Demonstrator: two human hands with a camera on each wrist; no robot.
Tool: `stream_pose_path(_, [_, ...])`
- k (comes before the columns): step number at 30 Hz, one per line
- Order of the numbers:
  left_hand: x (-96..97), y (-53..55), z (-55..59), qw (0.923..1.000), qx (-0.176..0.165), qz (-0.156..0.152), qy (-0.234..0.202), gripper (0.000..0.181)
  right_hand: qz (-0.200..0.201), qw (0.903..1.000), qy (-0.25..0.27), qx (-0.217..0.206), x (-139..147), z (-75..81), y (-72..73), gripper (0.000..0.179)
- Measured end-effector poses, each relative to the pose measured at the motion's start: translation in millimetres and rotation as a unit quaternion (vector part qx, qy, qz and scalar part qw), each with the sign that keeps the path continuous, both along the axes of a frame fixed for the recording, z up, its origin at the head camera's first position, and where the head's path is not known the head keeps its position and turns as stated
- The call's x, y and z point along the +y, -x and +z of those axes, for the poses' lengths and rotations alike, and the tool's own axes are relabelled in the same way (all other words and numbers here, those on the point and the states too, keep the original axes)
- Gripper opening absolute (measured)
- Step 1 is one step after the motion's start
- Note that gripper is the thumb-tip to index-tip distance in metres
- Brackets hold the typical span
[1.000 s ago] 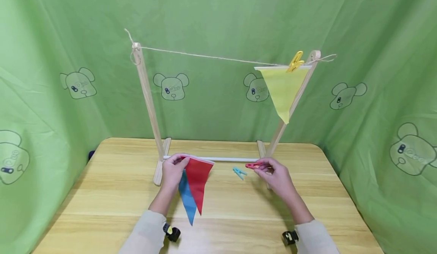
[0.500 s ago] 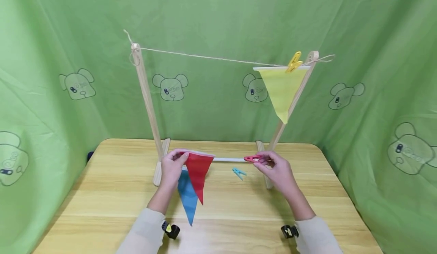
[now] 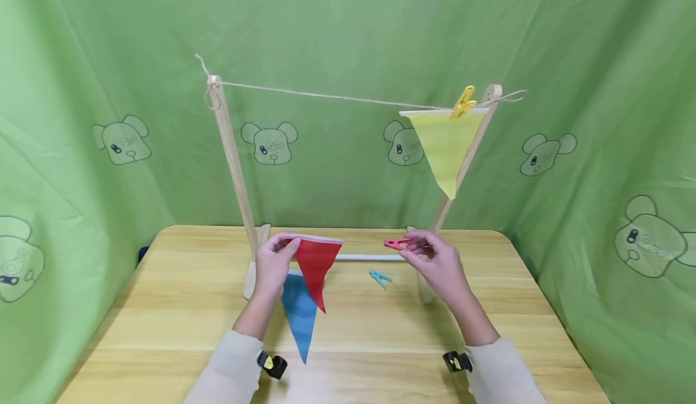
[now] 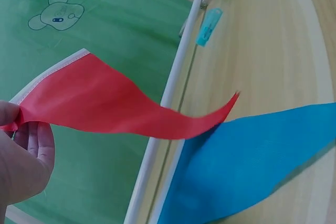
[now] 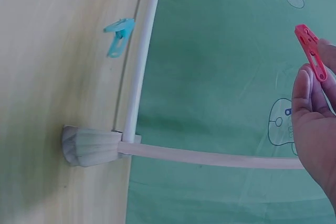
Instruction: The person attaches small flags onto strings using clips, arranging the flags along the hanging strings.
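My left hand (image 3: 272,268) pinches the white-edged top corner of a red triangular flag (image 3: 316,265), which hangs down with its tip curling. Below it a blue triangular flag (image 3: 299,310) lies on the table, partly covered by the red one in the head view. My right hand (image 3: 436,265) pinches a red clothespin (image 3: 397,243) between thumb and fingers, to the right of the red flag and apart from it. On the tabletop between the hands lies a light-blue clothespin (image 3: 379,278). In the right wrist view the red clothespin (image 5: 311,51) points up and away from the fingertips.
A wooden stand has a left post (image 3: 234,162) and a right post (image 3: 473,153), joined low by a white rod (image 3: 370,258). Twine (image 3: 326,96) runs between their tops. A yellow clothespin (image 3: 464,103) holds a yellow triangular flag (image 3: 443,150) near the right end. Green cloth (image 3: 337,29) hangs behind.
My left hand has lifted the red flag upward, away from the blue one. The red clothespin in my right hand has risen and shifted slightly left.
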State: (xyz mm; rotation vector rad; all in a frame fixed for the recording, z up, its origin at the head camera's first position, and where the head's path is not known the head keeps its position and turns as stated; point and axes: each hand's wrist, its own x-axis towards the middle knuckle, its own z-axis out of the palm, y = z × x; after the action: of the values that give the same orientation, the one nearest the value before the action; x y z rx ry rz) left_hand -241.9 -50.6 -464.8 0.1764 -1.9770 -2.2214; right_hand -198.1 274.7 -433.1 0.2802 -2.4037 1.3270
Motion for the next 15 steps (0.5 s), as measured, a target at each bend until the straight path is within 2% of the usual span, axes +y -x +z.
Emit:
stream_pose_path(5, [0.9,-1.4,4.3,0.9999,-0.002,-0.001,0.012,0.024,-0.003,1.0000,0.001,-0.004,0.1,8.3,-1.7,0.034])
stream_pose_path(15, [2.1,2.4,17.1,0.9990,0.043,-0.009,-0.010,0.024,0.010,0.9996,-0.004,0.024,-0.6,27.3,1.5,0.032])
